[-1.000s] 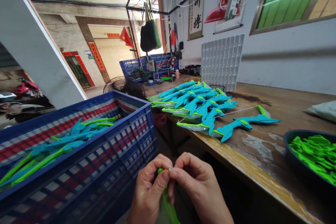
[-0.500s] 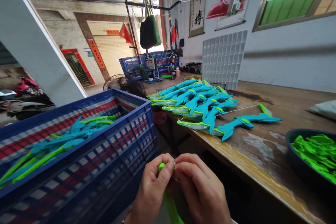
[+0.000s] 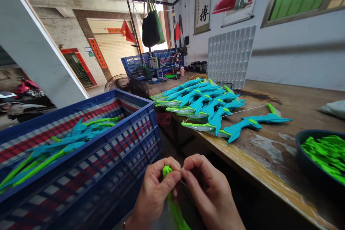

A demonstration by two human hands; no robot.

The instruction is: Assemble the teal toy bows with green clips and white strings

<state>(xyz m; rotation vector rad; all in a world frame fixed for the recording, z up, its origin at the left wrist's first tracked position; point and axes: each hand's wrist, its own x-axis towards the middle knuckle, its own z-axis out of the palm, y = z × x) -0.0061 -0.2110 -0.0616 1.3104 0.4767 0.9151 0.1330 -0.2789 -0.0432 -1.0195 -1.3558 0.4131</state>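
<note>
Head view: the left hand [image 3: 159, 190] is gripping a green piece [image 3: 176, 210] near its upper end, with thumb and index finger closing around it; the green piece is extending downward below the hands, in front of the worktop [image 3: 291, 104] edge. The right hand [image 3: 211, 190] is pinching a thin white string [image 3: 184, 183] between thumb and index fingers, just beside the left fingertips; whether the two sets of fingertips are touching is not clear. Blue-and-green bow-shaped assemblies [image 3: 206, 109] are lying in overlapping rows on the worktop, with one single assembly [image 3: 242, 125] lying nearest. At the right, a dark basin [image 3: 304, 156] is holding loose green parts [image 3: 327, 156]. At the left, a blue crate [image 3: 138, 129] is containing further blue and green pieces [image 3: 75, 138].
</note>
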